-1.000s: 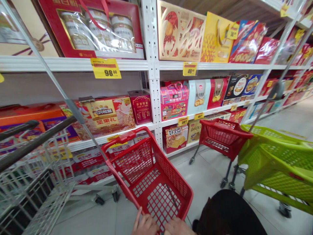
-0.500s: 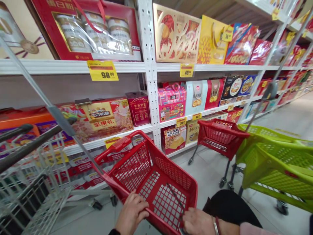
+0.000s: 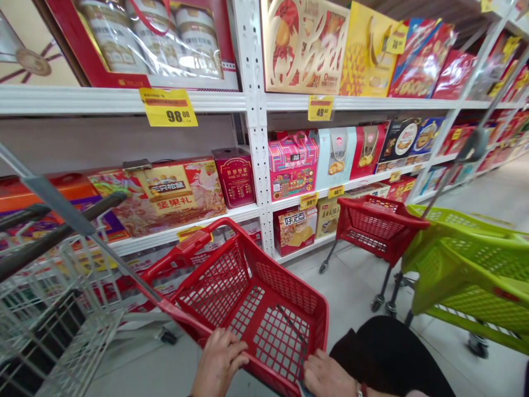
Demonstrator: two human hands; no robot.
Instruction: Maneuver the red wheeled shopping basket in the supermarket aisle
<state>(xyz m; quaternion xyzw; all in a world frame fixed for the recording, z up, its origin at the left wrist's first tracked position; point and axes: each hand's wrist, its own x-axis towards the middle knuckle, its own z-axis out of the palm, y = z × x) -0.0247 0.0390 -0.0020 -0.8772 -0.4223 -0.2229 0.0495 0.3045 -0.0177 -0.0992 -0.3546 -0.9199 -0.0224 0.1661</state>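
Observation:
A red plastic shopping basket (image 3: 285, 264) with a long grey pull pole (image 3: 70, 207) stands tilted in front of me. Only its perforated floor and walls show inside it. My left hand (image 3: 222, 355) is wrapped over the basket's near rim, fingers curled to the inner side. At the near right corner of the same rim, my right hand (image 3: 326, 374) is closed around the edge, with a bracelet at the wrist. The undersides of both hands are hidden.
Metal wire shopping cart (image 3: 61, 309) on the left. To the right stand a small red cart (image 3: 378, 226) and a green cart (image 3: 475, 275). White shelves (image 3: 206, 102) with boxed gifts, such as a pink box (image 3: 293, 168), run along behind. My black-clad knee (image 3: 386, 353) is beside the basket.
The red basket has shifted slightly left in view with both hands still on its rim. The shelves sit a little higher in view, and more of my knee shows.

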